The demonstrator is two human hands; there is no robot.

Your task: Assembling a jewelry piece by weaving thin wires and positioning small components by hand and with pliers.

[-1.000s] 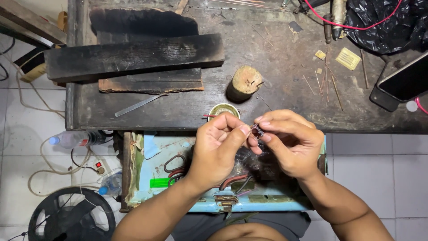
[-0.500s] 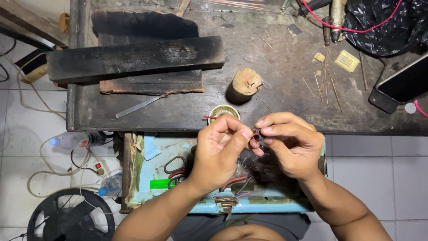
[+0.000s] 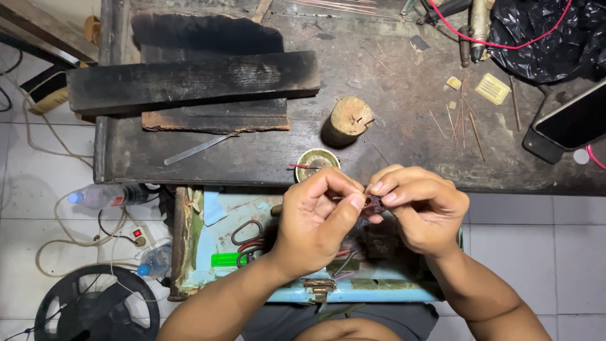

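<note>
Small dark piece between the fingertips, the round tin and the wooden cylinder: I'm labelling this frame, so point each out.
small dark piece (image 3: 375,203), head view, on its visible middle between the fingertips.
round tin (image 3: 317,162), head view, on its open top.
wooden cylinder (image 3: 349,117), head view, on its top face.

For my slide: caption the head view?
Both hands, left hand and right hand, pinch a small dark piece above a workbench.

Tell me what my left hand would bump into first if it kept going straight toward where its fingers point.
Probably the right hand: the left hand points right at the small dark piece both pinch, already fingertip to fingertip. Depth is hard to judge from above.
</note>
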